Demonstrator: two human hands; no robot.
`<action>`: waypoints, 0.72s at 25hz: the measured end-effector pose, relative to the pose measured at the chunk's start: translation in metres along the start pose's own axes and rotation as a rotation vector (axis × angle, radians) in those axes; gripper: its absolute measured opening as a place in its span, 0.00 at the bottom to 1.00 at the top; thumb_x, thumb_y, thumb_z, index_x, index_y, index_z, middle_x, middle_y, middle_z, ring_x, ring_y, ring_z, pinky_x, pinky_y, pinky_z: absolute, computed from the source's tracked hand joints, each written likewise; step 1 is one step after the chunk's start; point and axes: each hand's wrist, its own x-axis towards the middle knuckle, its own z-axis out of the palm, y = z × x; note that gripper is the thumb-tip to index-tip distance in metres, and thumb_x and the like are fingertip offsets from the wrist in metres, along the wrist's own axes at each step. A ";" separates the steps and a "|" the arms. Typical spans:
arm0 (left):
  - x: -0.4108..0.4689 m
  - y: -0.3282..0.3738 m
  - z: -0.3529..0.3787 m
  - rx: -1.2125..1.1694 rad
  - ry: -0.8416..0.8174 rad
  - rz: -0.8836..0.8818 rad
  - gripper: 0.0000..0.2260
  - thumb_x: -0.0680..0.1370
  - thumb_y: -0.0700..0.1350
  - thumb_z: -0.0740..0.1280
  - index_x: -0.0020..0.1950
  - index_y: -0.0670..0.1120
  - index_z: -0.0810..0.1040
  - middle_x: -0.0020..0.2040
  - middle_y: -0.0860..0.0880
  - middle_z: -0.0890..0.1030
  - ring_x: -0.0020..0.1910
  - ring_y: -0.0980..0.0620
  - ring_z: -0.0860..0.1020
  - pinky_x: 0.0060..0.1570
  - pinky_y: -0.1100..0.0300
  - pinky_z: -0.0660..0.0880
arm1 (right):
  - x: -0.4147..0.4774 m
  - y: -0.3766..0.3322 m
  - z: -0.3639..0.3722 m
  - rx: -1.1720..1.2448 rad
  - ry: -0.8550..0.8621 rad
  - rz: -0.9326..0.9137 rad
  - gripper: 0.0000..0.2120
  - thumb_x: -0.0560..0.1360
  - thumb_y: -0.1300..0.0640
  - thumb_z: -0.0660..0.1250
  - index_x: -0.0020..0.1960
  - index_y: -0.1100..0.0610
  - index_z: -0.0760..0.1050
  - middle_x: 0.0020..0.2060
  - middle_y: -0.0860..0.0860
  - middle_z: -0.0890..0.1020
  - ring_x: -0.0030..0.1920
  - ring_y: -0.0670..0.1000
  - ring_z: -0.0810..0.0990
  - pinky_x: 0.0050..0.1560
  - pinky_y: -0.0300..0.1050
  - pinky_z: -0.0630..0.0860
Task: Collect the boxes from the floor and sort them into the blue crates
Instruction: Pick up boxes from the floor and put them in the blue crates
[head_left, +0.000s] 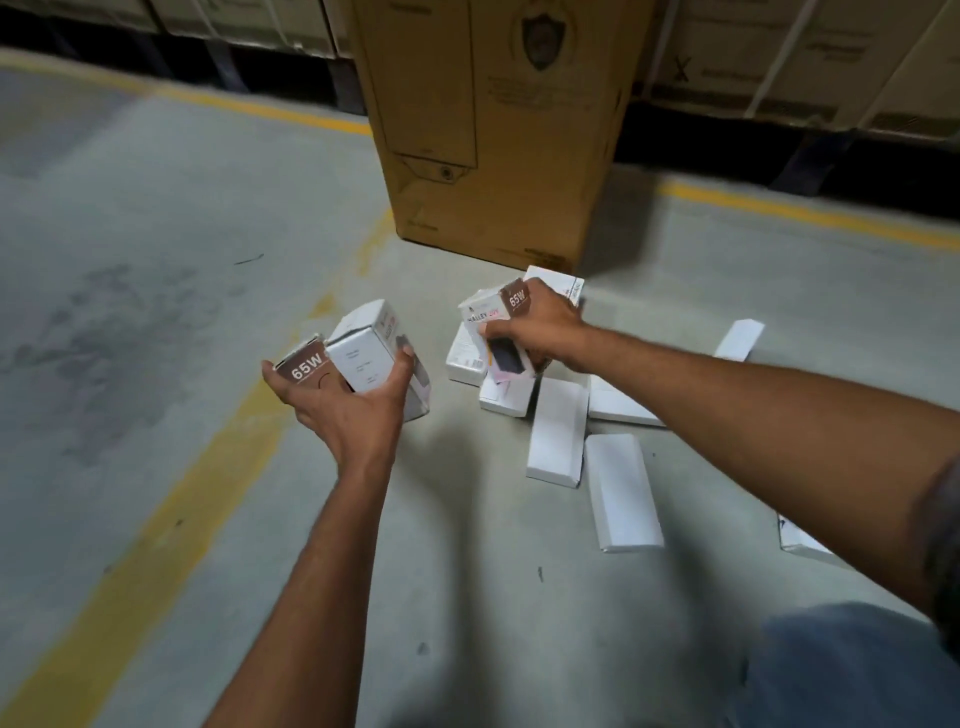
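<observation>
Left hand (347, 410) gripping boxes (363, 358), right hand (545, 327) likewise, palm down

this is a warehouse or stockroom. the floor (156, 208) is bare grey concrete, stained in places and marked with painted yellow lines (176, 499). along the back, rows of brown shipping cartons (779, 57) sit stacked above dark gaps. a tall cardboard carton (493, 130) stands on the floor, and small white retail boxes (621, 491) lie scattered near it.

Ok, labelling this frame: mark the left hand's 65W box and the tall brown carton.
65W box (306, 370), head view, its brown printed face.
tall brown carton (545, 166), head view, broad front face.
</observation>
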 end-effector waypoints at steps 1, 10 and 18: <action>0.006 -0.010 0.000 0.010 0.014 -0.003 0.58 0.63 0.70 0.77 0.82 0.57 0.46 0.77 0.52 0.69 0.72 0.56 0.56 0.77 0.58 0.53 | 0.010 0.004 0.017 0.077 -0.011 0.042 0.27 0.65 0.41 0.81 0.58 0.51 0.78 0.51 0.46 0.85 0.51 0.49 0.83 0.52 0.47 0.82; 0.036 -0.097 0.003 0.193 -0.058 0.119 0.25 0.69 0.64 0.77 0.62 0.58 0.79 0.82 0.55 0.40 0.79 0.54 0.50 0.68 0.75 0.35 | 0.096 0.040 0.150 0.059 -0.023 0.201 0.43 0.62 0.27 0.71 0.71 0.50 0.74 0.75 0.54 0.69 0.73 0.59 0.67 0.71 0.53 0.69; 0.036 -0.111 -0.031 0.231 0.004 0.066 0.41 0.61 0.74 0.69 0.69 0.54 0.79 0.82 0.56 0.38 0.78 0.58 0.48 0.67 0.73 0.38 | 0.064 0.038 0.193 -0.082 0.035 0.061 0.39 0.63 0.26 0.71 0.65 0.50 0.78 0.75 0.51 0.61 0.73 0.58 0.65 0.73 0.54 0.67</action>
